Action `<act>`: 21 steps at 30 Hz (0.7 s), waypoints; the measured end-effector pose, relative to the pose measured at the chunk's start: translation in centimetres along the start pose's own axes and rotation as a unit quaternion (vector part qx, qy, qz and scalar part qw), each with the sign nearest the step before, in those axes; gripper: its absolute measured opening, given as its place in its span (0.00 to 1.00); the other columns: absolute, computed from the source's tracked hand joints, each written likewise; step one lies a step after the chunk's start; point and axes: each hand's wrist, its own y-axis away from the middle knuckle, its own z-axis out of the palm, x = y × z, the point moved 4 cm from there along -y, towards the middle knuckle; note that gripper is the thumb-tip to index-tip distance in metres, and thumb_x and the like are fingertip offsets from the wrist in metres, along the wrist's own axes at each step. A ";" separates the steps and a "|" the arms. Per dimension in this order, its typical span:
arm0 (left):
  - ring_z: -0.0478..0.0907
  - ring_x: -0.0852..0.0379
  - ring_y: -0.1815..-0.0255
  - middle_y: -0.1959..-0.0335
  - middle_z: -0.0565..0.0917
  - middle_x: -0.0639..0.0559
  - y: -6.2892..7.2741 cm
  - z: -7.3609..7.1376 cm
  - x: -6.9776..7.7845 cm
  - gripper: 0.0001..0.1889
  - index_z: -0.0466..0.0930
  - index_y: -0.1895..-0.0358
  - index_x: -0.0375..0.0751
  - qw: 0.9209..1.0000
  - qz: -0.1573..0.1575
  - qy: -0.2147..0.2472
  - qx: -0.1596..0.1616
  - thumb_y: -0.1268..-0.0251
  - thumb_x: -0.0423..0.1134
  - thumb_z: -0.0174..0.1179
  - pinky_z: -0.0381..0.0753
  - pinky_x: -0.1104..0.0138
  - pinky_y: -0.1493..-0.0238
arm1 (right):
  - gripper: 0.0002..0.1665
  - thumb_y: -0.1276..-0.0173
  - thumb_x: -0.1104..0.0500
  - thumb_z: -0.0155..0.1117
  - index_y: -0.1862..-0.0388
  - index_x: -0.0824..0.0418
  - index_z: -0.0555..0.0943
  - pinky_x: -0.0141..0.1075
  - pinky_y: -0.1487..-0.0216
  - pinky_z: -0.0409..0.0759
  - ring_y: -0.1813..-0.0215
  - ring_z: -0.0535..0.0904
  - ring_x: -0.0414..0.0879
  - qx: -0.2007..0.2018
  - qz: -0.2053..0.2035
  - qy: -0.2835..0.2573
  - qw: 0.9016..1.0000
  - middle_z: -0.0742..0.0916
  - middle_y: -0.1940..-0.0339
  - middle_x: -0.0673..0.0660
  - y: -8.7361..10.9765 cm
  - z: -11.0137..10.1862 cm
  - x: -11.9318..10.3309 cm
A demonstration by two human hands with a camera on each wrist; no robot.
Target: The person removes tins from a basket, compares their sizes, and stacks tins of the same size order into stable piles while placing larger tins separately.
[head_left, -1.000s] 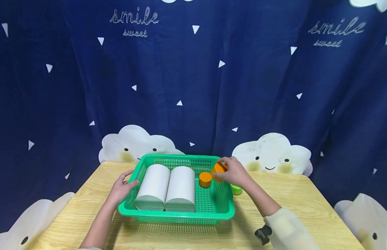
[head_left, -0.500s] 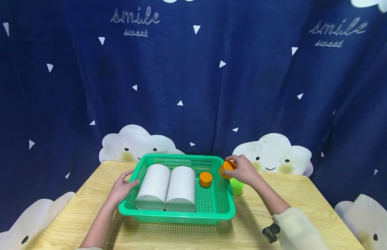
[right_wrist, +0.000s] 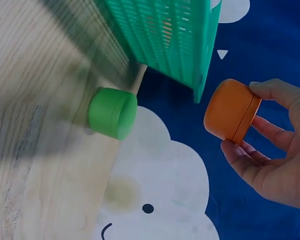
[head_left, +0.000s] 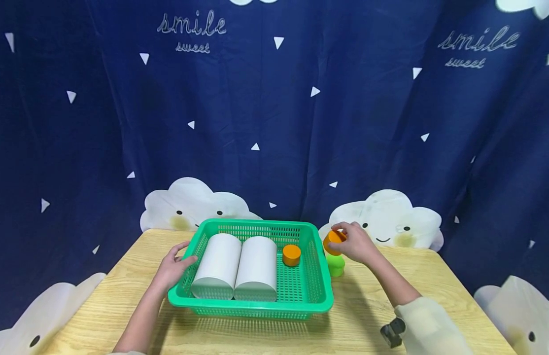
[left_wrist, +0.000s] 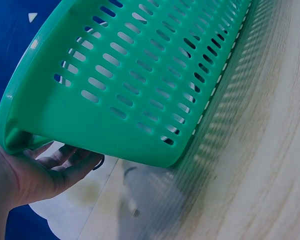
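My right hand (head_left: pixel 359 243) pinches an orange round lidded container (right_wrist: pixel 229 111) by its lid end, thumb on one side and fingers on the other. It is held up off the table, outside the right end of the green plastic basket (head_left: pixel 252 305). Below it, a bright green round container (right_wrist: pixel 110 113) stands on the table beside the basket. At the basket's left end my left hand (head_left: pixel 171 268) grips the rim, the thumb reaching over it. In the left wrist view the fingers (left_wrist: pixel 72 170) bend around the basket's end.
Inside the basket lie two large white rolls (head_left: pixel 217 266) side by side. A second orange container (head_left: pixel 291 255) stands in it to their right. The basket is on a light wooden table (head_left: pixel 416 291), with a dark blue curtain (head_left: pixel 274 108) behind.
My right hand has carried the orange container rightward out over the basket's right rim, to above the green container, which shows more fully now. The left hand and basket have stayed put.
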 end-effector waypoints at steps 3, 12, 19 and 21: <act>0.75 0.35 0.46 0.38 0.66 0.24 0.0 0.0 -0.1 0.33 0.50 0.28 0.40 1.000 -0.001 -0.001 -0.001 0.32 0.45 0.52 0.81 0.57 0.60 | 0.28 0.48 0.55 0.68 0.48 0.65 0.78 0.43 0.59 0.75 0.56 0.74 0.55 0.002 0.003 0.004 1.000 0.79 0.56 0.67 0.0 0.1 0.5; 0.74 0.34 0.45 0.38 0.66 0.24 0.1 -0.1 0.0 0.34 0.51 0.28 0.40 1.000 -0.002 -0.002 0.002 0.32 0.44 0.53 0.81 0.57 0.60 | 0.28 0.49 0.56 0.68 0.49 0.67 0.78 0.42 0.60 0.73 0.57 0.72 0.53 -0.001 0.015 0.008 1.000 0.79 0.60 0.66 -0.2 1.0 2.6; 0.70 0.31 0.42 0.37 0.63 0.23 0.1 0.0 0.1 0.33 0.50 0.28 0.40 1.000 -0.001 -0.002 0.001 0.32 0.44 0.52 0.81 0.54 0.57 | 0.26 0.48 0.58 0.68 0.50 0.68 0.78 0.43 0.59 0.74 0.57 0.71 0.54 -0.011 0.016 0.008 1.000 0.78 0.57 0.67 -0.4 2.8 4.3; 0.69 0.30 0.41 0.36 0.63 0.23 0.1 0.0 0.0 0.33 0.50 0.28 0.40 1.000 -0.002 -0.002 0.001 0.32 0.44 0.52 0.81 0.54 0.57 | 0.26 0.48 0.59 0.67 0.50 0.69 0.78 0.44 0.59 0.74 0.57 0.71 0.54 -0.012 0.013 0.010 1.000 0.78 0.57 0.67 -0.4 3.2 4.7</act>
